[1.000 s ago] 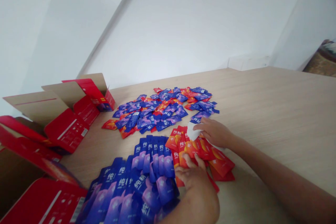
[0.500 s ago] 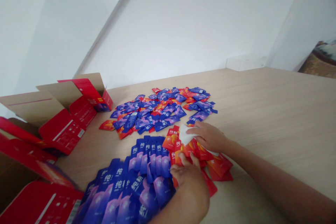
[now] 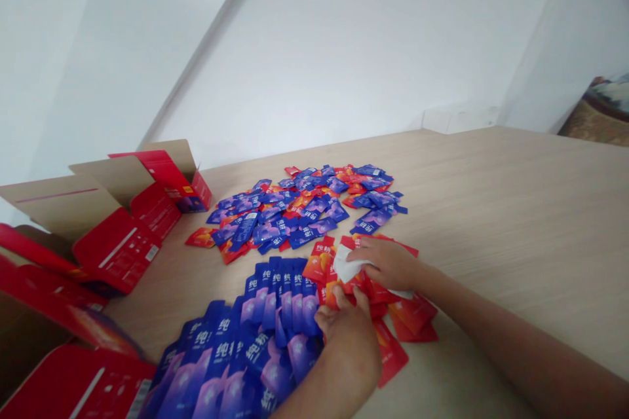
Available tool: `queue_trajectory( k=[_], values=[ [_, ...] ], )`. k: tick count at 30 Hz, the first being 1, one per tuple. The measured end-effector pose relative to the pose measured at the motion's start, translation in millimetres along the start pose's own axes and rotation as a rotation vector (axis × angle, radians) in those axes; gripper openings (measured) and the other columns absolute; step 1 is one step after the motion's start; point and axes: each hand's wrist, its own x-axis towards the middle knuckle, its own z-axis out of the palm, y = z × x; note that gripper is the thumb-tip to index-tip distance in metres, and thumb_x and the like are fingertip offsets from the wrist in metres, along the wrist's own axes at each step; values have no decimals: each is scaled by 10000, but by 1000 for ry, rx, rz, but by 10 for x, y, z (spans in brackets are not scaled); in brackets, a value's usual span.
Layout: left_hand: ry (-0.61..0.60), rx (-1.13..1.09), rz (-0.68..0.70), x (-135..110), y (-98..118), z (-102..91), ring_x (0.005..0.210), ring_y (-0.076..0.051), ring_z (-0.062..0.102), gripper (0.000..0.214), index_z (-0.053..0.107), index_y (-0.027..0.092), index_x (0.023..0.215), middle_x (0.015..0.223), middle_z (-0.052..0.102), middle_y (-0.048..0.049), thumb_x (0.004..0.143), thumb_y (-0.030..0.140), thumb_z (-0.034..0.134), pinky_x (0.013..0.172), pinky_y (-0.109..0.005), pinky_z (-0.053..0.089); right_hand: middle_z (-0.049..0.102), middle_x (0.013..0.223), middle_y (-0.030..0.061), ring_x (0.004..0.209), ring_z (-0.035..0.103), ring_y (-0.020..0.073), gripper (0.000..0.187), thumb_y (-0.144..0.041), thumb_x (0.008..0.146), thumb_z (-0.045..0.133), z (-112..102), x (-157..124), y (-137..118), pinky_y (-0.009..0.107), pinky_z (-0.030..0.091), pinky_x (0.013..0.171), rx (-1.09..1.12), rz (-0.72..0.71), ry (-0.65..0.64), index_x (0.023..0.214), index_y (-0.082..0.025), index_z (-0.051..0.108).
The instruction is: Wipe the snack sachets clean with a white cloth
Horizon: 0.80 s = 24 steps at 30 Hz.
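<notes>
My right hand (image 3: 392, 263) holds a crumpled white tissue (image 3: 346, 266) against a pile of red-orange sachets (image 3: 320, 259), its fingers bent over the cloth. Closer to me, my left hand (image 3: 351, 334) rests on the near-left side of this pile with fingers spread and nothing gripped. Some sachets beneath both hands are hidden. Directly to the left lie blue-purple sachets (image 3: 223, 347) in overlapping rows, their printed faces up. The left wrist and forearm pass over the right part of those rows.
Farther back, a loose heap of mixed blue and red sachets (image 3: 295, 206) spreads across the wooden table (image 3: 491, 209). Open red cartons (image 3: 115, 249) with raised flaps line the left side. A white box (image 3: 459, 120) stands against the back wall.
My right hand and the tissue have shifted slightly toward me over the red sachets, uncovering some at the far edge. My left hand has moved slightly left.
</notes>
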Motion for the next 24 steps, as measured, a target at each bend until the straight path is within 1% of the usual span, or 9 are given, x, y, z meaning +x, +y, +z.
queue_trajectory(
  k=[2, 5, 8, 11, 14, 17, 21, 24],
  values=[
    [-4, -7, 7, 3, -12, 3, 1066, -391, 531, 636, 328, 344, 1362, 1409, 339, -177, 795, 76, 427, 800, -507, 443, 562, 1009, 82, 915, 506, 210, 382, -146, 798, 446, 16, 5, 17, 322, 378, 803, -32, 43, -1, 1149, -225, 574],
    [0, -16, 16, -11, -31, -10, 1088, -397, 511, 613, 339, 333, 1363, 1410, 339, -188, 806, 93, 426, 812, -529, 433, 552, 993, 87, 891, 508, 212, 370, -165, 807, 449, 3, 6, 39, 334, 377, 801, -73, 102, 40, 1152, -226, 569],
    [7, -16, 47, -51, -76, -61, 1094, -400, 506, 591, 342, 290, 1371, 1413, 327, -208, 814, 108, 421, 806, -515, 439, 554, 1020, 82, 903, 508, 205, 390, -164, 807, 444, 5, -2, 17, 328, 380, 809, -42, 66, 44, 1173, -237, 557],
    [5, -18, 87, -88, -155, -142, 1119, -397, 485, 617, 327, 237, 1384, 1414, 316, -224, 793, 108, 450, 855, -497, 417, 564, 1069, 83, 954, 509, 214, 399, -169, 811, 443, 54, -7, -27, 331, 382, 828, -17, 32, 8, 1186, -246, 554],
    [-24, -23, 110, -98, -228, -223, 1125, -391, 484, 642, 324, 226, 1385, 1414, 311, -231, 773, 92, 461, 873, -490, 408, 555, 1110, 94, 996, 501, 227, 400, -178, 818, 443, 95, -7, -73, 343, 381, 842, -31, 37, 15, 1198, -248, 548],
    [-48, -34, 121, -81, -259, -266, 1118, -388, 492, 642, 328, 240, 1383, 1421, 308, -224, 771, 103, 467, 862, -484, 418, 550, 1084, 98, 991, 495, 228, 404, -172, 808, 456, 109, -5, -114, 342, 384, 834, -41, 37, 41, 1195, -245, 547],
    [-55, -35, 104, -46, -256, -243, 1143, -400, 466, 633, 322, 244, 1385, 1436, 280, -220, 781, 109, 453, 863, -499, 413, 552, 1034, 93, 952, 496, 222, 407, -168, 801, 465, 125, 27, -115, 332, 387, 811, -49, 28, 40, 1195, -236, 544],
    [-52, -31, 105, -38, -251, -195, 1166, -401, 442, 648, 297, 255, 1395, 1429, 303, -205, 783, 117, 458, 889, -508, 397, 545, 1059, 100, 936, 501, 221, 400, -154, 798, 459, 92, 61, -84, 329, 382, 804, -110, 84, 25, 1180, -233, 551]
  ],
)
